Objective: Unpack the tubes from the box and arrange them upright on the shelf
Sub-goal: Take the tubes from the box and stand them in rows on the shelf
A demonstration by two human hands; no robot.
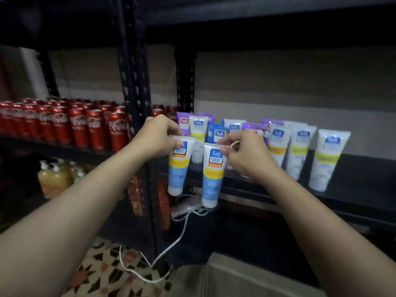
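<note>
Both hands are up at the shelf (364,183), one tube in each! The left hand (158,136) has its fingers curled over the crimped top of the left tube (180,168), thumb pressed on the label. The tube hangs cap-down in the air, in front of the shelf's front edge. The right hand (242,153) pinches the right tube (213,174) by its top corner between thumb and fingertips, the other fingers tucked in. This tube is cap-down too, just beside its twin but not touching it. There's a yellowish loop at the right fingertips, too blurred to name.

Behind them, the standing tubes (297,153) are lined up on their caps. The white ones with yellow bands sit along the front right, and the purple and blue ones are crowded at the back left.

Past the black upright post (135,82), red cola cans (64,123) fill the neighbouring shelf, with pump bottles (53,179) on the level below. A white cable (182,230) trails down to the patterned floor (102,273)
</note>
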